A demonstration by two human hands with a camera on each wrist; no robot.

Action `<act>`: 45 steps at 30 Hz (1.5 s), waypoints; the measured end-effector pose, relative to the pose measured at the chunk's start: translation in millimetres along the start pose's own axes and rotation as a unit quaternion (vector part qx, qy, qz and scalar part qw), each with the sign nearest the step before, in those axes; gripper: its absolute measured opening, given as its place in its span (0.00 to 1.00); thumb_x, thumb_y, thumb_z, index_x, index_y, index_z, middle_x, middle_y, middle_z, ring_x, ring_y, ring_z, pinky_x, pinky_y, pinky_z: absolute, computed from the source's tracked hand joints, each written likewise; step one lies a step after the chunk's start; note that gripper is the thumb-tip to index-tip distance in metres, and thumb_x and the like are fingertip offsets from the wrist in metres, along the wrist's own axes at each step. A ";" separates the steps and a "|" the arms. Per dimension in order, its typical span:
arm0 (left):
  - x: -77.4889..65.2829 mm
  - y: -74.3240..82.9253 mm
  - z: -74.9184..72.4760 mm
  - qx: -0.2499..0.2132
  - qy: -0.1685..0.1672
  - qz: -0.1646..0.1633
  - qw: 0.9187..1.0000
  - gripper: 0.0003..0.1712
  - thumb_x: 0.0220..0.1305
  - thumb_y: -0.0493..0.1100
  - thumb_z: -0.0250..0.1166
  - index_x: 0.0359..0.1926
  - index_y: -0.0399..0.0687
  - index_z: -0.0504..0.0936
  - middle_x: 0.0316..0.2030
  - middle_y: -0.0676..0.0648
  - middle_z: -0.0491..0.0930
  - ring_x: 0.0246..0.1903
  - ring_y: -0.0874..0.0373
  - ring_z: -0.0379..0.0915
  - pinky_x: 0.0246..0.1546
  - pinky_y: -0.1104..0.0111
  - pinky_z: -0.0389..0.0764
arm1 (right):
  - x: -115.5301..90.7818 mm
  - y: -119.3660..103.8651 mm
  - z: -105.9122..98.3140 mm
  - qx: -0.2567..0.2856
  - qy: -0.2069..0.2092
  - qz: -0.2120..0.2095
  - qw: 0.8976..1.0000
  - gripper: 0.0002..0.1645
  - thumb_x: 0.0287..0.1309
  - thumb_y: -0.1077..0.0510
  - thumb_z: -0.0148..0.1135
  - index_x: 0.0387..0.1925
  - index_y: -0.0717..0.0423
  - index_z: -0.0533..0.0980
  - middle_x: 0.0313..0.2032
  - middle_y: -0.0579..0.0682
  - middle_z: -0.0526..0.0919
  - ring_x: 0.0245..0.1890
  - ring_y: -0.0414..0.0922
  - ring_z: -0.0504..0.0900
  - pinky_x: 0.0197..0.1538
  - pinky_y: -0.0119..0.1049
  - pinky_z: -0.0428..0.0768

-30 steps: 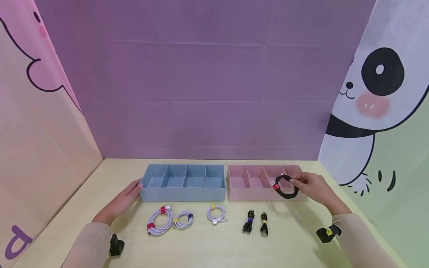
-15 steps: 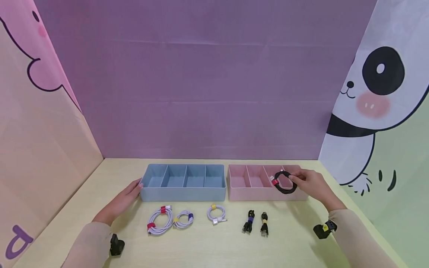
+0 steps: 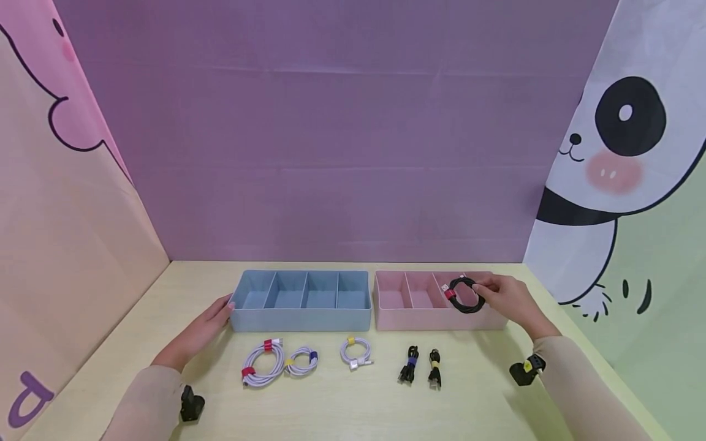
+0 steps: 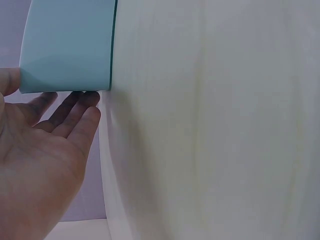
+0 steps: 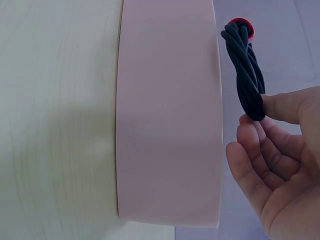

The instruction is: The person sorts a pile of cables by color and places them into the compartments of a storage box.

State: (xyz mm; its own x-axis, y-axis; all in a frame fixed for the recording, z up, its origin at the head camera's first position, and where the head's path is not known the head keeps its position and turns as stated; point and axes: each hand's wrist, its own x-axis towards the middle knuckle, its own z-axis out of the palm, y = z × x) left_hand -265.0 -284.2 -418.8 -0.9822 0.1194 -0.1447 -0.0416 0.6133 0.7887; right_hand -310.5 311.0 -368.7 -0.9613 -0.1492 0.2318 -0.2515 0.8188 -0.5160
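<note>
My right hand point(image 3: 506, 299) pinches a coiled black cable point(image 3: 463, 310) between thumb and fingertips, at one side of its loop. A red strap wraps the coil, and a white-tipped plug sticks out beside it. The coil hangs in front of and above the right part of the pink divided box point(image 3: 410, 320). In the right wrist view the black cable point(image 5: 244, 70) appears edge-on, just past the pink box's rim. My left hand point(image 3: 204, 327) touches the left end of the blue divided box point(image 3: 300, 320); in the left wrist view its fingertips rest against the end wall.
In front of the blue box lie coiled white cables: a large one point(image 3: 245, 367) with red straps, a smaller one point(image 3: 300, 370), and one with a yellow strap point(image 3: 344, 352). Two bundled black cables, purple-strapped point(image 3: 408, 372) and yellow-strapped point(image 3: 434, 373), lie before the pink box.
My right hand has moved slightly up and to the left, carrying the black cable farther over the pink box. The left hand and both boxes stay where they were.
</note>
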 end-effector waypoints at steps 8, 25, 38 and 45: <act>0.7 -0.6 0.7 -0.001 0.000 -0.003 1.000 0.46 0.78 0.66 0.36 0.79 0.39 0.36 0.76 0.28 0.36 0.73 0.27 0.29 0.66 0.30 0.39 | 4.7 2.4 1.6 0.001 -0.007 0.005 1.000 0.14 0.70 0.54 0.61 0.44 0.62 0.83 0.29 0.47 0.82 0.30 0.45 0.74 0.31 0.36 0.74; -0.9 -0.2 0.2 0.005 0.001 0.006 1.000 0.46 0.78 0.66 0.36 0.79 0.37 0.37 0.76 0.27 0.36 0.73 0.26 0.29 0.67 0.31 0.38 | 15.9 1.1 4.4 0.002 -0.015 0.015 1.000 0.18 0.70 0.55 0.61 0.46 0.68 0.82 0.29 0.50 0.83 0.28 0.44 0.75 0.30 0.36 0.75; 1.0 -1.5 0.3 0.006 0.002 0.001 1.000 0.48 0.77 0.68 0.36 0.79 0.37 0.37 0.76 0.27 0.36 0.73 0.26 0.29 0.67 0.31 0.38 | 22.0 3.7 9.0 0.004 -0.020 0.040 0.999 0.18 0.70 0.55 0.60 0.46 0.68 0.81 0.33 0.55 0.84 0.32 0.47 0.76 0.31 0.35 0.76; 1.3 -1.9 0.8 0.003 0.000 0.000 1.000 0.46 0.78 0.66 0.36 0.79 0.37 0.36 0.76 0.27 0.36 0.73 0.26 0.29 0.67 0.31 0.38 | 23.5 3.9 8.8 0.001 -0.020 0.048 0.999 0.19 0.71 0.55 0.59 0.50 0.69 0.81 0.34 0.55 0.85 0.33 0.48 0.78 0.33 0.36 0.77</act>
State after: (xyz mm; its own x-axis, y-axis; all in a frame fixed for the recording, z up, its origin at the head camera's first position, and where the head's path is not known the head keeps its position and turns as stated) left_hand -266.0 -284.6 -420.9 -0.9824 0.1189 -0.1444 -0.0406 0.6182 0.7850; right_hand -335.0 305.8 -372.6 -0.9848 -0.0922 0.1471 -0.1577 0.8296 -0.5357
